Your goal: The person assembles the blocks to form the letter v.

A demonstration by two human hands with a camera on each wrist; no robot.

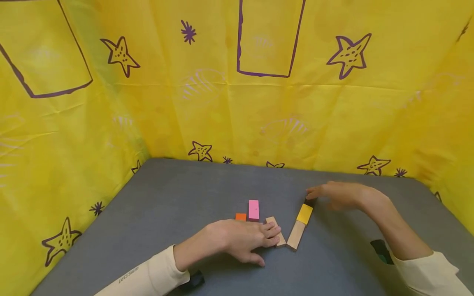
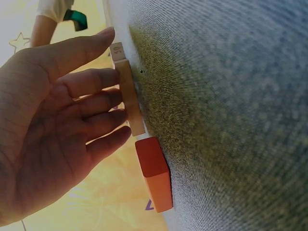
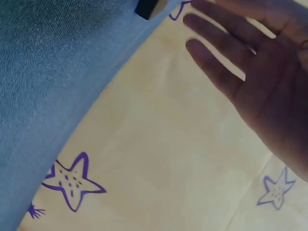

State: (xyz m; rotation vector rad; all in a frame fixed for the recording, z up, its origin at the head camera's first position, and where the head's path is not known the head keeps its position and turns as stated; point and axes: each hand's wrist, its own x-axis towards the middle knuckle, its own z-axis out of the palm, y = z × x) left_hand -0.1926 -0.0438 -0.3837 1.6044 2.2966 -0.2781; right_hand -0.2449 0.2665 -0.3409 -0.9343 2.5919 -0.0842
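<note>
My left hand lies palm down, its loosely straight fingers resting on a plain wooden block. That block's near end meets the near end of a second plain block, making a V. A yellow block continues the right side, followed by a black block. Beside the black block is my right hand, fingers extended; in the head view its fingertips overlap the block's far end, and contact is unclear. The right wrist view shows the black block at the top, with nothing gripped by that hand.
A pink block stands left of the V. Next to it is an orange block, partly hidden behind my left hand. The grey table is bordered by yellow cloth with purple starfish drawings.
</note>
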